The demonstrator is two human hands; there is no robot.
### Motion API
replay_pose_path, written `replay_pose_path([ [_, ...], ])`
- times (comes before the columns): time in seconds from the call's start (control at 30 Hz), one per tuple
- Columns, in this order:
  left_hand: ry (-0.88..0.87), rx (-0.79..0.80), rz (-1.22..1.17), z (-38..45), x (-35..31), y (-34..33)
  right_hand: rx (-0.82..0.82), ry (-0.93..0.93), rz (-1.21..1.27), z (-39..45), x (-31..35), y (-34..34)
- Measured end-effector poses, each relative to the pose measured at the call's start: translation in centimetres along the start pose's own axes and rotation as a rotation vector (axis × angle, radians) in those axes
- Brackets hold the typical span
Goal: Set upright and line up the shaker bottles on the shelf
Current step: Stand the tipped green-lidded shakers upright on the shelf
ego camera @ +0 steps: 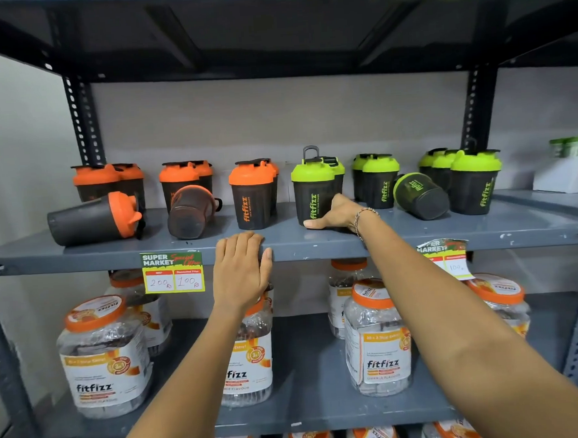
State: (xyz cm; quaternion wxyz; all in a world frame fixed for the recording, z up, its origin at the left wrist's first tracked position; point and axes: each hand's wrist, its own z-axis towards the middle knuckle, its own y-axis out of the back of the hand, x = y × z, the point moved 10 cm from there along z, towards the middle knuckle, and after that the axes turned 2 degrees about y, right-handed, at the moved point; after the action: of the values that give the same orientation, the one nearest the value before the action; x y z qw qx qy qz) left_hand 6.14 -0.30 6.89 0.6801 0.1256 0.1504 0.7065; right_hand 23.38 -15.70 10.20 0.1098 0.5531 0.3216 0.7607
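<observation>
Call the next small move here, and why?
Probably release the upright green-lidded shaker and move the right hand to the tipped green-lidded shaker just right of it. It lies on its side; the left hand only rests on the shelf edge.

A retail shop, shown by stocked display shelving; grey slotted-angle steel shelf (417, 241) carries branded "fitfizz" shaker bottles (252, 197) grouped by lid colour, orange at left, green at right; a "SUPER MARKET" special-offer price tag (173, 272) on the shelf edge lists 200 and a discounted 100; a 2nd tag (447, 258) hangs further right; identical "fitfizz" jars (378, 338) fill the tier below.
</observation>
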Motion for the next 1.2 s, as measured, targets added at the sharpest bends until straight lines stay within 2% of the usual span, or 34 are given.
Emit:
replay_pose_path([
  [0.07, 0.051, -0.014, -0.028, 0.0, -0.2, 0.4, 0.010, 0.026, 0.008, -0.5, -0.1, 0.8],
  [0.1, 0.074, -0.019, -0.045, -0.1, -0.4, 0.5, -0.036, 0.033, 0.000, -0.9, -0.3, 1.9],
  [0.27, 0.043, 0.027, -0.106, -0.5, -5.7, -0.6, -0.503, 0.068, 0.010, -4.9, -1.8, 11.5],
  [0.37, 0.012, 0.041, -0.132, 0.1, -10.2, -1.5, -0.765, 0.031, -0.086, -8.4, -3.2, 17.5],
  [0.47, -0.047, 0.046, -0.152, 0.8, -14.6, -2.1, -0.904, -0.066, -0.222, -10.5, -5.5, 22.1],
  [0.53, -0.074, 0.055, -0.126, 1.0, -16.6, -2.7, -0.833, -0.129, -0.236, -10.0, -7.4, 23.1],
  [0.67, -0.047, 0.058, -0.021, 0.8, -17.9, -3.6, -0.575, -0.155, -0.261, -7.2, -9.7, 22.3],
  [0.87, -0.033, 0.072, 0.055, 0.7, -17.8, -4.3, -0.453, -0.125, -0.252, -4.9, -10.6, 21.3],
  [1.0, -0.009, 0.044, 0.042, 0.8, -17.8, -4.1, -0.364, -0.126, -0.058, -3.7, -11.9, 20.5],
  [1.2, 0.006, 0.055, 0.030, 0.8, -17.7, -4.3, -0.204, -0.182, 0.450, -3.2, -13.7, 19.2],
])
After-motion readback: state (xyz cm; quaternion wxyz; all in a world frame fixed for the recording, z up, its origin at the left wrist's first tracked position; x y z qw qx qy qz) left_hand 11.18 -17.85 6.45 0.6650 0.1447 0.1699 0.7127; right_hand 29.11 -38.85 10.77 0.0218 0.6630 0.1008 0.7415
